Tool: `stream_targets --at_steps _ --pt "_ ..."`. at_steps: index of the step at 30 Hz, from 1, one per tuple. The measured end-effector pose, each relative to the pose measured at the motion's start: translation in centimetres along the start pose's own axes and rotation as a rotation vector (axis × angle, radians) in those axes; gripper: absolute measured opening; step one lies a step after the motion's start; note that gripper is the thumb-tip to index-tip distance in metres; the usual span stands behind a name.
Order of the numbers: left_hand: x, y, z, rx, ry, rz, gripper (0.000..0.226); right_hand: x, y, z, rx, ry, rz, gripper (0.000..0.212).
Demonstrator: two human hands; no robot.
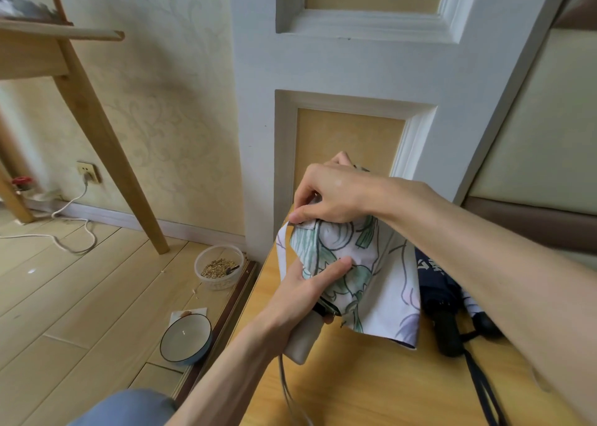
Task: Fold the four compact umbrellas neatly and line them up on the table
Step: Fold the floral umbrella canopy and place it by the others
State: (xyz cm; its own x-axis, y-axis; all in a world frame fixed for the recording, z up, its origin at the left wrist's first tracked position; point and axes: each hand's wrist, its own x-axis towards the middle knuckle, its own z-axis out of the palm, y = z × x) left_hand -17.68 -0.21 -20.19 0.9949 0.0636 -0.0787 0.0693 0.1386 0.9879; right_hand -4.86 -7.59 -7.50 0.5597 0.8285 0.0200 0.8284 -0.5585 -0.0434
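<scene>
Floral umbrella (365, 264): held over the tabletop (371, 387), long axis pointing away, handle nearest
Left hand (300, 296): gripping handle and cloth
Right hand (336, 193): pinching the cloth's far edge
Navy umbrella (439, 293): lying just right

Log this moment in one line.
step: folding | left hand: grips floral umbrella | right hand: pinches its strap | table: dark umbrella

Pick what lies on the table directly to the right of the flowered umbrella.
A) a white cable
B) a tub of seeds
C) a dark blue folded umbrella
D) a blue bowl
C: the dark blue umbrella lies on the table right beside the flowered umbrella; the seed tub stands on the floor.
</scene>
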Motion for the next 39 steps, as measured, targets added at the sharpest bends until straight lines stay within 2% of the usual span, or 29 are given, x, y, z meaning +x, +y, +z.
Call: stream_targets --at_steps 3,5,6,7,9,12,18,20,24,25,27,29,31,36,39 --pt "0.0 0.2 -0.1 -0.058 0.012 -0.012 0.039 -0.4 0.4 -0.8 0.043 0.276 0.012 0.032" --pt "0.1 0.2 -0.3 -0.111 0.023 -0.010 0.040 -0.9 2.3 -1.6 0.257 0.573 0.071 0.030" --pt "0.2 0.2 -0.4 -0.136 0.030 -0.010 0.043 -1.3 3.6 -2.1 0.395 0.675 0.096 0.026" --pt "0.3 0.2 -0.6 -0.159 0.036 -0.012 0.047 -2.0 4.7 -2.4 0.542 0.703 0.125 0.021" --pt "0.4 0.1 -0.9 -0.193 0.030 -0.008 0.053 -3.8 6.4 -2.5 0.762 0.589 0.165 0.018" --pt "0.5 0.2 -1.0 -0.196 0.000 -0.004 0.052 -5.6 7.4 -1.5 0.815 0.463 0.134 0.026" --pt "0.3 0.1 -0.4 -0.102 -0.088 0.026 0.038 -4.9 6.8 -0.8 0.972 0.530 0.135 0.021" --pt "0.1 0.1 -0.4 -0.020 -0.116 0.057 0.030 -4.4 6.4 -0.8 0.931 0.555 0.153 0.015" --pt "0.0 0.0 -0.1 -0.048 -0.070 0.035 0.045 -3.7 5.7 -0.2 0.714 0.593 0.135 0.019" --pt "0.1 0.0 -0.1 -0.090 -0.058 0.026 0.045 -3.8 6.0 -0.1 0.700 0.598 0.155 0.023" --pt "0.1 0.2 -0.1 -0.164 -0.062 0.027 0.039 -4.9 6.4 -0.1 0.790 0.585 0.267 0.045" --pt "-0.1 0.5 -0.3 -0.215 -0.087 0.028 0.035 -6.4 7.1 0.1 0.888 0.449 0.360 0.071" --pt "-0.2 0.9 -0.5 -0.250 -0.119 0.004 0.033 -7.3 7.8 0.7 0.957 0.284 0.379 0.082" --pt "-0.2 0.8 -1.1 -0.183 -0.187 -0.063 0.039 -7.8 8.8 0.2 1.042 0.112 0.358 0.082" --pt "-0.3 0.7 -1.5 -0.151 -0.195 -0.090 0.045 -8.2 8.3 -0.3 1.108 0.007 0.297 0.063"
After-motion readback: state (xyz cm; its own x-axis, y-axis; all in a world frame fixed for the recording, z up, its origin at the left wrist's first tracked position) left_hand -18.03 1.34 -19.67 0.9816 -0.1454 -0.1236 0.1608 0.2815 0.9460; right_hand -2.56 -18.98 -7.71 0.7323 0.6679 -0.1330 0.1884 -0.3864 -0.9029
